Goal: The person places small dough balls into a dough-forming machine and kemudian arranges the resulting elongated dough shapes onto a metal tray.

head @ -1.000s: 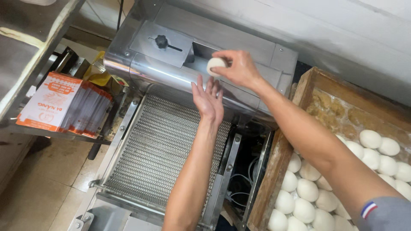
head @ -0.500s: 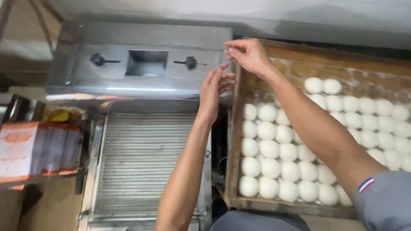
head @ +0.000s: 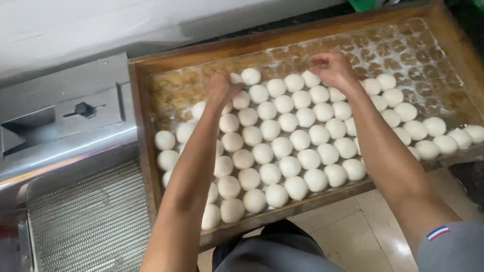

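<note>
**Q:** Tiled floor [head: 363,236] nearest me, then the mesh belt [head: 85,221] and steel machine [head: 65,116] off to the side. What are the hands doing?

**Me:** Both are over the wooden tray [head: 138,126] of dough balls [head: 282,146]. My left hand [head: 220,88] is curled, fingers closing on one ball at the far rows. My right hand [head: 333,68] is bunched too; can't tell if it's pinching anything.

**Q:** Tips?

**Me:** I'd say lift straight up, gently, so the neighbours don't squash.

- dough balls [head: 290,166]: off-white, plain
- wooden tray [head: 138,131]: brown frame, glossy amber dimpled floor
- machine [head: 60,116] left of tray: grey steel, black knob [head: 83,109]
- sleeve [head: 448,247]: grey, red-white-blue tab
</note>
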